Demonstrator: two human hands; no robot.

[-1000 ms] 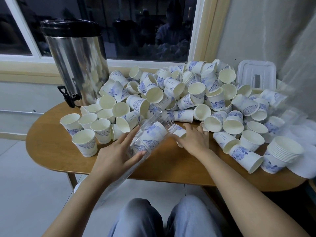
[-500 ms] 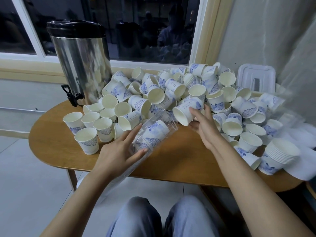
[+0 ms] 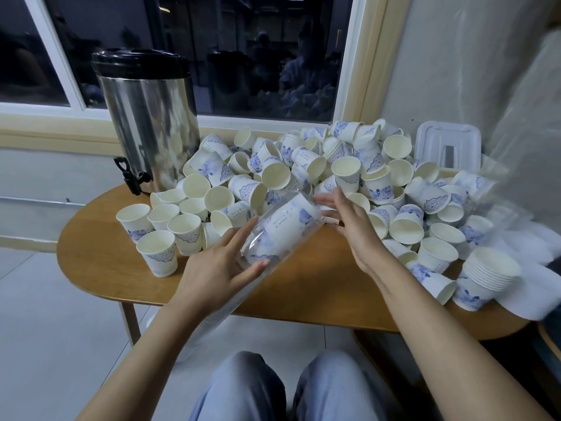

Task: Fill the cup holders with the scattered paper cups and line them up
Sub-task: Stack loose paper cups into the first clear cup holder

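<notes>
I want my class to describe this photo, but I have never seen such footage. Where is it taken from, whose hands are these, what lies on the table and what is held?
No machine here: a person works with two bare hands. The single picture comes from a camera worn on their head, looking forward and down. On the rounded brown wooden table lies a heap of white paper cups with blue patterns; a nested stack of the same cups stands at the right. A tall steel drinks urn with a black lid stands by the window. The left hand holds a clear plastic tube, the cup holder, tilted, with cups inside. The right hand, fingers straight, is at its upper open end.
</notes>
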